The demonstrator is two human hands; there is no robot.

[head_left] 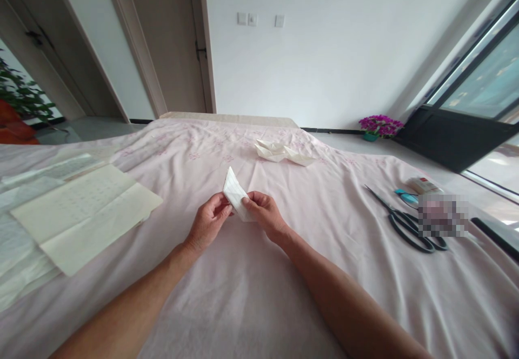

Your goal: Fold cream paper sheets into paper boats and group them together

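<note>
Folded paper (236, 191): between both hands, over the pink cloth (211, 288).
Left hand (208, 221): fingertips pinching its left edge.
Right hand (264, 213): thumb and fingers pinching its right side.
Paper risk: might tear if pulled unevenly.
Loose sheet (97, 240): faint marks (75, 202), illegible.
White packet (425, 187): red label (423, 179), unreadable.

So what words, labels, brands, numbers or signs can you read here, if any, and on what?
No text is legible.
Cream sheet, left: rows of faint marks, too blurred to read.
White packet, right: red label, too small to read.
Pixelated object beside it: nothing readable.
Held folded paper: no writing visible.
</note>
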